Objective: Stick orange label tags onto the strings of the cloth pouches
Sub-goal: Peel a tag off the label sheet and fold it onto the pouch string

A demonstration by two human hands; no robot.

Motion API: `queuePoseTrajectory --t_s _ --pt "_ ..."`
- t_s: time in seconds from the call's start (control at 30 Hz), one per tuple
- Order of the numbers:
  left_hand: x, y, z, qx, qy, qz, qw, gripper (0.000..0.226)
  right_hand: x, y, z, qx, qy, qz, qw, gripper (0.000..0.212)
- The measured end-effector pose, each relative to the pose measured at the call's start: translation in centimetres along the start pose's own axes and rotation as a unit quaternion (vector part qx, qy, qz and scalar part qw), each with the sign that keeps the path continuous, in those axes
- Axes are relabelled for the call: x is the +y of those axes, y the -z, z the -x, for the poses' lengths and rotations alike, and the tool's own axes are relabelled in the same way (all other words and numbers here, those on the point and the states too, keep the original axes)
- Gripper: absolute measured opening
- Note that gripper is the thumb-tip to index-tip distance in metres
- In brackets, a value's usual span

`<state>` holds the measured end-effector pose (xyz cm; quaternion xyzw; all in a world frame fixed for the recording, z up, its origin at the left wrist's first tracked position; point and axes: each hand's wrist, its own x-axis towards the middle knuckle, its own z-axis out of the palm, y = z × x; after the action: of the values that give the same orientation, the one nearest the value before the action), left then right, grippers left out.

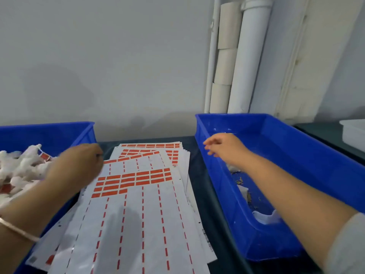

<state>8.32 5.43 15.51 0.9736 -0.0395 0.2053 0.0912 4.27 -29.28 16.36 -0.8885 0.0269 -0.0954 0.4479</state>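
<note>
The left blue bin [83, 133] holds white cloth pouches [25, 165]; the right blue bin [276, 147] holds scraps. Orange label sheets [138, 184] lie between. The left hand [79, 165] hovers at its bin's edge, fingers unclear; the right hand [223, 147] hangs loosely curled, holding nothing.

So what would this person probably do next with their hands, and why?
Probably the right hand reaches down for a pouch. It hovers with loose fingers, holding nothing, over the right bin, where only a few white pieces lie. The left hand is by the left bin of tagged pouches, beside the label sheets.
</note>
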Motion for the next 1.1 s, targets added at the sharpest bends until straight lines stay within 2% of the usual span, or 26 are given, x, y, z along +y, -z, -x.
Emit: queuePoseTrajectory --t_s 0.07,0.13,0.2,0.27,0.33,0.4,0.5,0.6,0.67,0.77,0.83,0.9,1.0,1.1 --pt "2.5 -2.3 1.0 -0.043 -0.041 0.012 0.998 0.025 1.9 2.7 0.1 0.018 -0.038 0.035 0.999 0.027" --pt "4.8 -4.6 3.4 -0.125 -0.052 0.050 0.989 0.034 4.1 4.8 0.3 -0.004 -0.088 0.092 0.992 0.023" --pt "5.8 -7.2 5.4 -0.203 -0.064 0.081 0.974 0.042 6.2 6.3 0.7 -0.073 -0.134 0.165 0.974 0.016" --pt "6.2 -9.5 7.1 -0.264 -0.057 0.081 0.959 0.051 7.7 7.5 1.4 -0.169 -0.161 0.261 0.937 0.013" --pt "6.5 -11.5 8.9 -0.272 -0.059 0.060 0.959 0.059 8.5 8.2 2.3 -0.254 -0.180 0.325 0.893 0.011" --pt "6.5 -12.4 9.8 -0.263 -0.055 0.039 0.962 0.063 8.7 8.5 3.4 -0.315 -0.211 0.343 0.859 0.012" --pt "6.0 -13.3 10.0 -0.243 -0.059 0.034 0.968 0.066 8.5 8.1 5.5 -0.398 -0.266 0.364 0.799 0.029" --pt "5.9 -13.6 10.0 -0.243 -0.060 0.031 0.968 0.066 8.3 7.3 7.0 -0.428 -0.256 0.425 0.755 0.047" --pt "5.9 -13.7 10.0 -0.244 -0.062 0.026 0.967 0.067 8.0 6.7 7.6 -0.423 -0.228 0.441 0.758 0.061" --pt "5.8 -13.8 9.9 -0.238 -0.062 0.028 0.969 0.067 7.5 6.6 8.3 -0.406 -0.219 0.364 0.809 0.064" --pt "5.8 -13.8 10.0 -0.236 -0.061 0.029 0.969 0.065 7.1 7.1 8.5 -0.419 -0.209 0.325 0.822 0.055" --pt "5.9 -13.8 10.0 -0.232 -0.058 0.030 0.971 0.064 7.2 7.8 8.6 -0.430 -0.167 0.336 0.821 0.037" --pt "6.0 -13.7 10.1 -0.224 -0.060 0.029 0.972 0.062 7.6 8.4 8.3 -0.401 -0.113 0.294 0.860 0.015" --pt "6.0 -13.7 10.1 -0.222 -0.062 0.024 0.973 0.062 8.1 8.9 8.1 -0.359 -0.103 0.219 0.901 0.017"
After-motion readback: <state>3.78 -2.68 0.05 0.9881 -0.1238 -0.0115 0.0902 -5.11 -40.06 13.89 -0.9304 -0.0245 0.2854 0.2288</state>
